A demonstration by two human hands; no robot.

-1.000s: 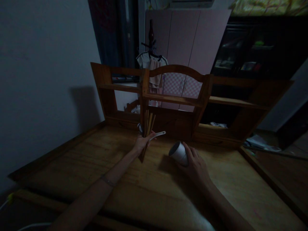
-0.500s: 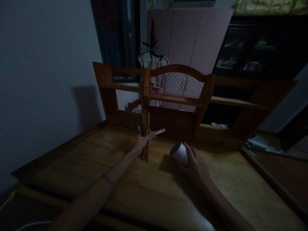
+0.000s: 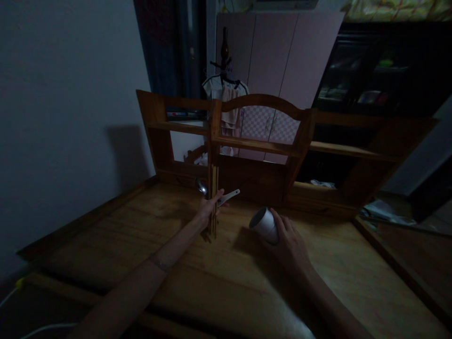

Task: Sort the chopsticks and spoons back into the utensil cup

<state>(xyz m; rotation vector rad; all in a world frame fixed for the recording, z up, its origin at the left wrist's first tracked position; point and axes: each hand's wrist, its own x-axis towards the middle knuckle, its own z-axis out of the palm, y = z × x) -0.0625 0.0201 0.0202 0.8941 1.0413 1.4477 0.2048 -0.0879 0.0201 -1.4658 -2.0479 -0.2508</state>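
Observation:
My left hand (image 3: 209,207) is closed around a bundle of chopsticks (image 3: 213,179), which stands nearly upright above the wooden bed board or tabletop. In the same grip is a white spoon (image 3: 231,195), its handle with a small hole pointing right. A shiny metal spoon (image 3: 201,186) sticks out to the left of the chopsticks. To the right, my right hand (image 3: 287,238) grips a white cylindrical cup (image 3: 265,226) from its right side. The cup is tilted, its dark opening facing up and left; its inside is too dark to make out.
A wooden shelf unit (image 3: 257,143) with open compartments runs along the back of the wooden surface (image 3: 212,282). A wall (image 3: 77,94) borders the left. Raised wooden edging (image 3: 395,268) lies on the right. Behind are hanging clothes (image 3: 229,101) and a pink wardrobe (image 3: 270,52).
The chopsticks have turned slightly more upright and gathered closer in my left hand. The metal spoon shows its bowl more and sits further left. My right hand and the cup have hardly moved.

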